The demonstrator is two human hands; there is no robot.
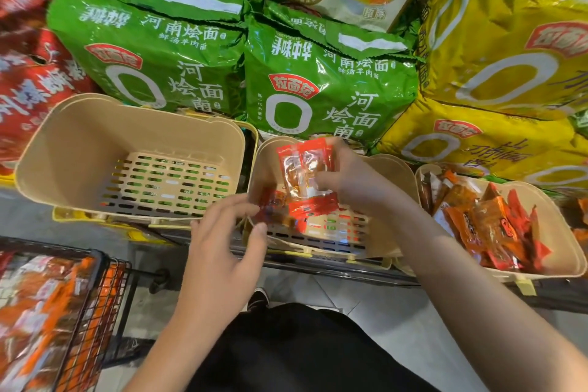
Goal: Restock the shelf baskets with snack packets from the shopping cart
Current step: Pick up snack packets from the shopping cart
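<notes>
Large green noodle bags (152,51) and yellow noodle bags (506,41) were stacked behind a row of three beige baskets on the shelf edge. The left basket (79,143) held nothing visible, the right basket (560,232) was well filled with orange and red packets, and the middle basket (385,232) was nearly bare, its slotted floor showing. At lower left stood the shopping cart (105,289), black wire, heaped with more snack packets (38,312). Over the middle basket the right hand (353,181) gripped a pair of red packets (302,172), fingers curled round their right edge, holding them upright above the floor. The left hand (229,232) hovered at the basket's near rim, fingers loosely spread and holding nothing, fingertips just beside another red packet (273,210) that lay in the basket's near left corner. Judging from this, the step was best done by lowering the pair flat beside that packet, letting go inside the walls so nothing slid over the rim.
</notes>
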